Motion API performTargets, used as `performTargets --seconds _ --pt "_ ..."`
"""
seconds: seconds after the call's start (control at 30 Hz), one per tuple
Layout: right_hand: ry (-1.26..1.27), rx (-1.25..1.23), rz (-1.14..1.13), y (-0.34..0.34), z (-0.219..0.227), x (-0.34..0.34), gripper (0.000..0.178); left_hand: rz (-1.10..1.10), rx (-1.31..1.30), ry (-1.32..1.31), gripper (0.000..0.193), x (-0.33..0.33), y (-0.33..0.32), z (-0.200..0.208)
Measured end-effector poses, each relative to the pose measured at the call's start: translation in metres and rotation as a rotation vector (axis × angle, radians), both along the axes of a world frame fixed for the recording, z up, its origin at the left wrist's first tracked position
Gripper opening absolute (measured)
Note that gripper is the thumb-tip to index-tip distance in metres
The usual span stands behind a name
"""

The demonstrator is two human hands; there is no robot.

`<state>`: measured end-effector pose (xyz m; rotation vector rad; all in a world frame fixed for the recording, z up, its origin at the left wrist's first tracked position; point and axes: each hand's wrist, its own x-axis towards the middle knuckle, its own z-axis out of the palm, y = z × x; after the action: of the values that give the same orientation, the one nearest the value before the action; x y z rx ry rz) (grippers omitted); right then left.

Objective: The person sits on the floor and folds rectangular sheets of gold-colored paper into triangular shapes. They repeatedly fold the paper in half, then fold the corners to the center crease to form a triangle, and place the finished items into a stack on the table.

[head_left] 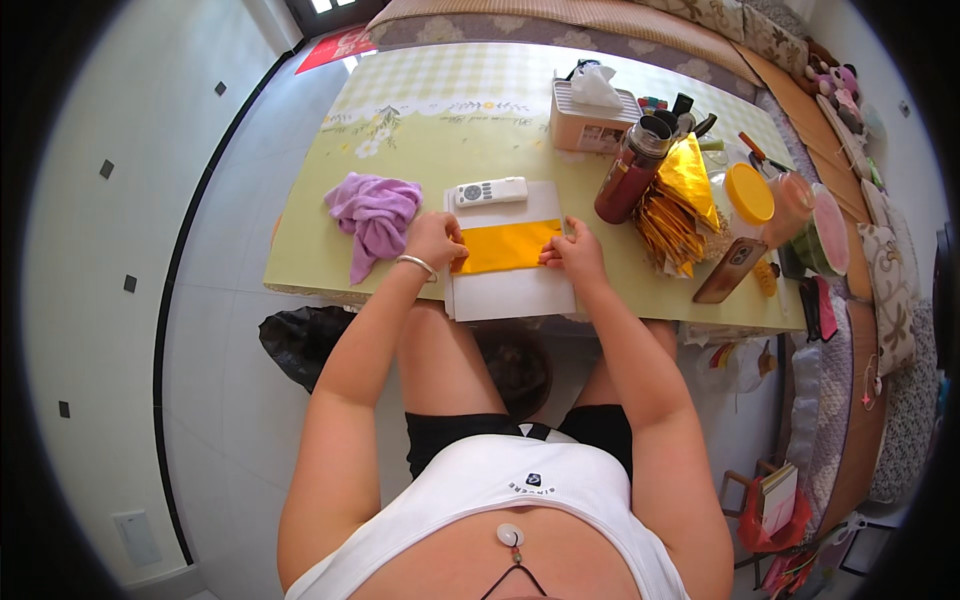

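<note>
A strip of shiny gold paper (pixel 508 247) lies across a stack of white sheets (pixel 515 298) at the table's near edge. My left hand (pixel 434 240), with a bangle at the wrist, pinches the strip's left end. At the other end, my right hand (pixel 577 252) grips the strip between thumb and fingers, its index finger raised. Just beyond the strip, a white remote control (pixel 491 192) rests on the sheets. A crumpled purple cloth (pixel 374 215) lies left of my left hand.
Right of my right hand stand a dark red thermos (pixel 632 170), a pile of folded gold paper (pixel 680 215), a yellow-lidded jar (pixel 748 193) and a propped phone (pixel 730 270). A tissue box (pixel 592 115) stands farther back. A black bag (pixel 303 345) sits below the table's left edge.
</note>
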<state>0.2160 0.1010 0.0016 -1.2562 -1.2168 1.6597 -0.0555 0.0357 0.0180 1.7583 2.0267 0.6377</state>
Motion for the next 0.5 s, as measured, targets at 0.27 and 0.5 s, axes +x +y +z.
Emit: performTargets --seconds 0.27,0.5 --pt "0.024 -0.016 0.046 0.002 -0.003 0.001 0.063 0.243 -0.016 -0.258 0.023 -0.004 -0.002 -0.016" --pt "0.042 -0.011 0.008 0.002 -0.005 0.001 0.063 0.288 0.164 -0.097 0.010 0.000 0.004 -0.028"
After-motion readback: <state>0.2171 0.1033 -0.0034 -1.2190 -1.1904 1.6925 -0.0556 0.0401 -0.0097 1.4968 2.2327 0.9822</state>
